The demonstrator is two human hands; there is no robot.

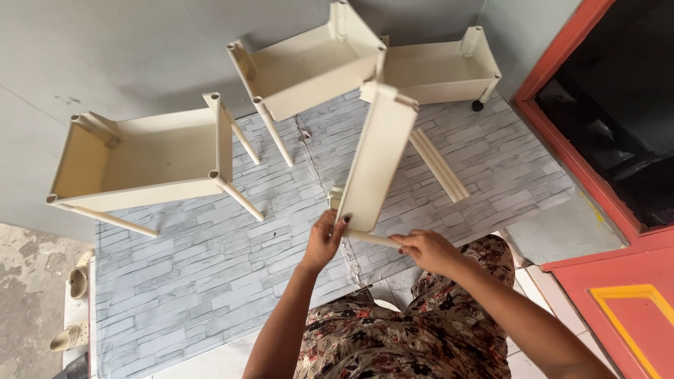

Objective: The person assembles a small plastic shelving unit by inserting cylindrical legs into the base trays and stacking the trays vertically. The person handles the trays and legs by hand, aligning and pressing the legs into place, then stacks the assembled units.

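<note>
My left hand [324, 242] grips the near end of a cream plastic shelf tray [375, 158], which stands tilted on its edge above the mat. Just to its right, my right hand [423, 249] pinches a cream tube leg [372, 238] that points into the tray's near corner. Another cream tray with several legs fitted [144, 165] lies on its side at the left. A second tray with legs [309, 63] lies at the back middle. A third tray on a black caster wheel [442, 70] sits at the back right.
A grey stone-pattern mat [210, 274] covers the floor. Loose cream tubes [439, 165] lie on it right of the held tray. A red door frame [597, 175] runs along the right. Sandals [74, 309] rest at the lower left. My floral dress [393, 337] fills the bottom.
</note>
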